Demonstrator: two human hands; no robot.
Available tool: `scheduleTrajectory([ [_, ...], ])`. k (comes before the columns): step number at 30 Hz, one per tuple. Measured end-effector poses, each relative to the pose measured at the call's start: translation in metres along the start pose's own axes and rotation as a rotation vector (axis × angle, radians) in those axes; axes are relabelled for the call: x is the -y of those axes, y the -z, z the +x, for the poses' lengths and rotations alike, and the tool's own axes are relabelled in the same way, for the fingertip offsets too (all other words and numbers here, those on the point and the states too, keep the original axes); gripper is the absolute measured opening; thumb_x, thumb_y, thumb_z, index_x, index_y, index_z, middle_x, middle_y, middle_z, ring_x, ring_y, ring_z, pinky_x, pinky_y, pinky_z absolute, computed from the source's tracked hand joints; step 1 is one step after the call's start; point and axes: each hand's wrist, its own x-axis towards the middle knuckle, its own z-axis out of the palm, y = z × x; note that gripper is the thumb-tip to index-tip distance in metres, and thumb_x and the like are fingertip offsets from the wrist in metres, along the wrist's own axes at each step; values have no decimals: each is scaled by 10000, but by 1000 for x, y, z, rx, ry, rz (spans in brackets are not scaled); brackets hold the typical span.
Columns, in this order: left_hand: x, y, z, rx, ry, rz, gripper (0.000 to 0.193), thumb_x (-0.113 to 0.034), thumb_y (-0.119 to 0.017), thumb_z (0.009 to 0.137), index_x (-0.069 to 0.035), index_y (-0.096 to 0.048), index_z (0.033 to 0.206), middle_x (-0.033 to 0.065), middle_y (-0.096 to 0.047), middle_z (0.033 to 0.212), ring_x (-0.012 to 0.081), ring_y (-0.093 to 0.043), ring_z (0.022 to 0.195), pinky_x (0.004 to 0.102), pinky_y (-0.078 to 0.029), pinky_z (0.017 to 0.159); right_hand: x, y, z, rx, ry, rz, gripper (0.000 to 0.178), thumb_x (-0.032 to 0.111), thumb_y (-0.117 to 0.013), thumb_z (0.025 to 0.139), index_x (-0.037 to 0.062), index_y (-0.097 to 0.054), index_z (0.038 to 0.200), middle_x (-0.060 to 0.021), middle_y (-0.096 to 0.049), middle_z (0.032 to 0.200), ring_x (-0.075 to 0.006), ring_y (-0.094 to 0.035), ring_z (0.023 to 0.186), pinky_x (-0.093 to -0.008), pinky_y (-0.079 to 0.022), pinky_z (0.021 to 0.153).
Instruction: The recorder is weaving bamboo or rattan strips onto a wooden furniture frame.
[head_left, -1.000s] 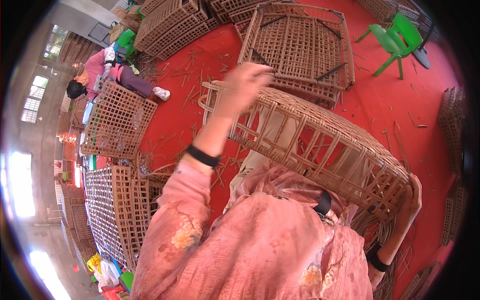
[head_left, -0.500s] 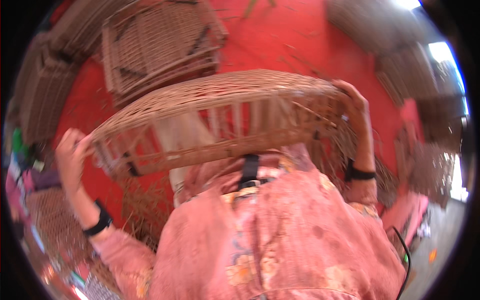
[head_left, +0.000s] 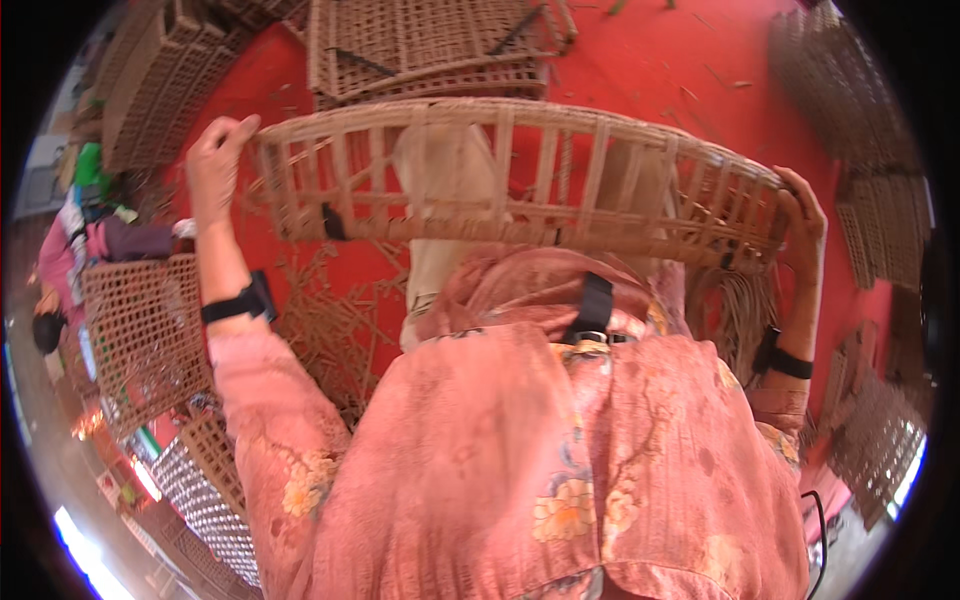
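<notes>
A shallow woven wicker frame (head_left: 545, 225) is held up on its side across the front of my body, its slatted edge facing me and black ties near its corners. My left hand (head_left: 217, 165) is closed at its left end, the fingertips pinching the corner. At the other end, my right hand (head_left: 803, 207) has its fingers bent round the rim; part of its grip is hidden behind the wicker. Beyond the frame lies a stack of similar wicker panels (head_left: 425, 50), also with black ties, on the red floor covering (head_left: 650, 60).
Cane scraps (head_left: 325, 310) litter the floor below, and coiled cane strips (head_left: 735, 310) lie near my right forearm. Stacked wicker pieces (head_left: 165, 85) stand at the far left, more wicker stacks (head_left: 885, 225) at the right. Another person (head_left: 75, 240) is beside a wicker panel (head_left: 145, 330) at left.
The view has shifted, and the stack now appears farther right and higher. The frame has tilted: its left end is raised and its slatted side faces me more. Both hands still hold it.
</notes>
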Motion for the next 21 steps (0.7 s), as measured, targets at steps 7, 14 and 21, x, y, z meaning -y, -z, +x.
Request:
scheduleTrajectory([
  [7,-93,-10,-3,-300,-544,247,177,-219,-772,843,-78,-706,927,45,-647,981,230,-617,961,372,-488,877,-3,-8,80,-76,60,-57,333,272,-636,974,76,-692,1236,-35,-691,1169,-135,-619,1106,-299,-482,954],
  [14,-164,-110,-81,122,-665,223,246,-267,-760,833,-115,-709,1019,32,-626,917,247,-604,933,393,-439,869,-19,-25,110,-149,135,85,329,276,-625,981,88,-691,1243,-41,-688,1174,-137,-609,1120,-303,-466,979],
  [21,-191,-134,-79,-95,-705,359,300,-323,-740,845,-121,-691,1061,41,-600,996,252,-582,949,421,-421,875,-21,-23,98,-220,52,177,332,249,-618,972,53,-693,1229,-56,-693,1181,-145,-621,1098,-299,-473,972],
])
